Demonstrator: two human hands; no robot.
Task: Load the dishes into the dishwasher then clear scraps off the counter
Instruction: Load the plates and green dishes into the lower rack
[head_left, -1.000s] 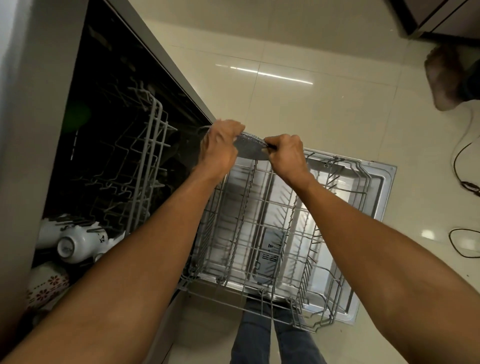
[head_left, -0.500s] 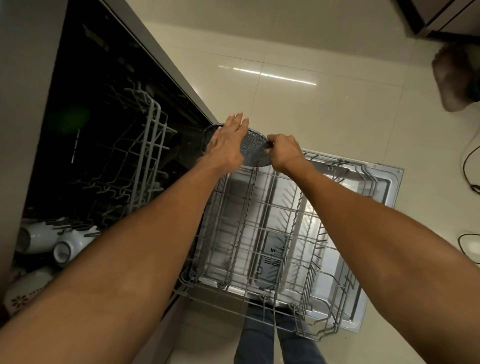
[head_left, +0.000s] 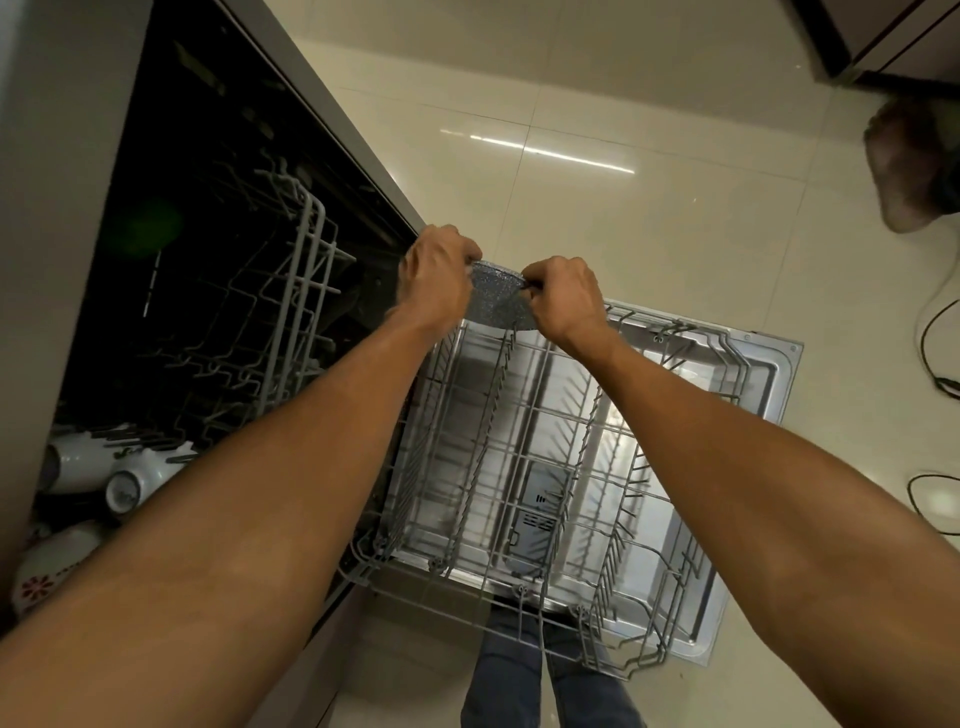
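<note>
You hold a speckled grey pan (head_left: 500, 304) over the far end of the pulled-out lower rack (head_left: 519, 467). Your left hand (head_left: 435, 280) has its fingers curled over the pan's left rim; your right hand (head_left: 563, 299) is wrapped tight round its dark handle. White cups (head_left: 124, 467) sit in the upper rack (head_left: 291, 312) at near left.

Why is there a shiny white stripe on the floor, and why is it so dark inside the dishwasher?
In the head view, the stripe is glare from a light reflecting off the glossy floor tiles; the dishwasher cavity sits in shadow, with a faint green flare spot over it; the open door under the lower rack shines brightly; the wide lens stretches the arms.
</note>
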